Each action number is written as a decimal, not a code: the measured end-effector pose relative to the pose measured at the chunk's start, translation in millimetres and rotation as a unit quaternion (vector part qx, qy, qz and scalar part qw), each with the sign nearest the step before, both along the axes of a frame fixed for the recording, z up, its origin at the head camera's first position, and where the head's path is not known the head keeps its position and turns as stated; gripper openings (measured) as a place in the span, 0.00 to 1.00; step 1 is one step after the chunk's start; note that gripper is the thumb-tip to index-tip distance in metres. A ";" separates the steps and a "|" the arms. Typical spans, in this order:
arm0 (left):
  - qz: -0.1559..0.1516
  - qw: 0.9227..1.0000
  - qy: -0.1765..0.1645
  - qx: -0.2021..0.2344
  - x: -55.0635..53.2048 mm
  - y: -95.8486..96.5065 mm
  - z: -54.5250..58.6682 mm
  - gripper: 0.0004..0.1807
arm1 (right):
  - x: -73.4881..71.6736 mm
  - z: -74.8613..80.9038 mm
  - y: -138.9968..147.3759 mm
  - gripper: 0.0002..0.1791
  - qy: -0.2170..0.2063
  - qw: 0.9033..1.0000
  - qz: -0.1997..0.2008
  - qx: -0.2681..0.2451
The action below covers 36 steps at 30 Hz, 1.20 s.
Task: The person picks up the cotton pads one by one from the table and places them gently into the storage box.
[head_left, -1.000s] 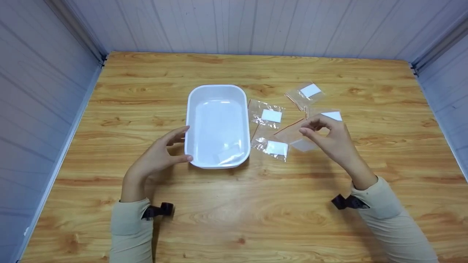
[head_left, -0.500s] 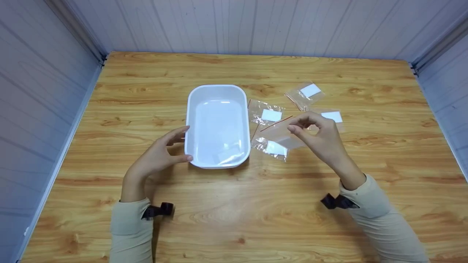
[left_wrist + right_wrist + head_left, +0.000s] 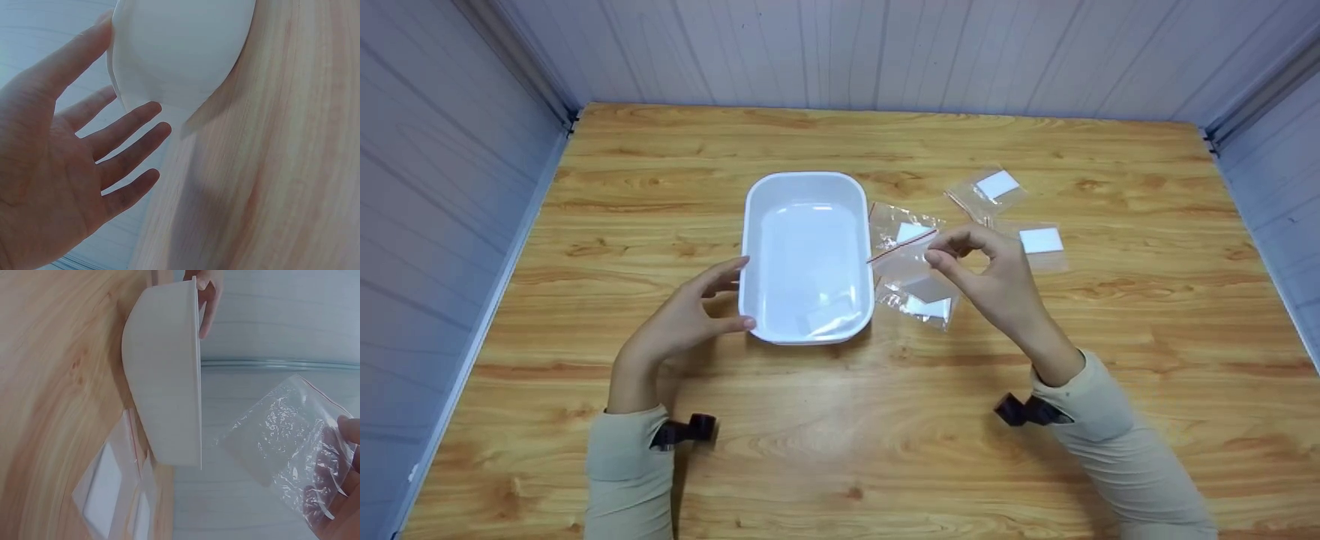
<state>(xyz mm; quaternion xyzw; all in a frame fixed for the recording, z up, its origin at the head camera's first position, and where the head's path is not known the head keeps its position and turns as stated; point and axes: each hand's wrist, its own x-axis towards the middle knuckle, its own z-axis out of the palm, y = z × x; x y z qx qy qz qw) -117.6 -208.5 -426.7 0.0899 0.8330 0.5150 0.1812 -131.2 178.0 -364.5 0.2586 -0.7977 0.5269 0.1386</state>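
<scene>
A white rectangular tub (image 3: pixel 805 180) stands on the wooden table. At its left side my left hand (image 3: pixel 679 319) has thumb and fingertips touching the rim; the left wrist view shows these fingers (image 3: pixel 129 132) fairly straight and spread along the outer wall. My right hand (image 3: pixel 997 289) pinches a clear zip bag (image 3: pixel 901 262) with a red seal line, raised at the tub's right rim. The right wrist view shows this zip bag (image 3: pixel 281 439) hanging in the air above rim height. Inside the tub, another clear bag (image 3: pixel 832 322) lies at the near end.
Several clear zip bags with white cards lie right of the tub: one bag (image 3: pixel 997 185) at the back, another bag (image 3: pixel 1041 241) farther right, and two beside the tub, partly covered by the raised bag. Walls enclose the table (image 3: pixel 840 465) at back and sides.
My right hand has carried the pinched zip bag leftward, from over the other bags to the tub's right rim. The left hand and the tub have stayed in place.
</scene>
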 end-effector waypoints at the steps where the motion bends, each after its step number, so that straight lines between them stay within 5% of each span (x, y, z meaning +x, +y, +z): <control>1: 0.000 1.000 0.000 -0.001 0.1 0.0 0.3 0.48 | -0.2 0.6 -2.1 0.03 0.000 1.000 0.002 -0.003; 36: -0.003 1.000 0.009 -0.005 -1.7 -0.7 -2.1 0.48 | -11.8 -3.9 -76.9 0.05 -0.040 0.996 0.028 -0.080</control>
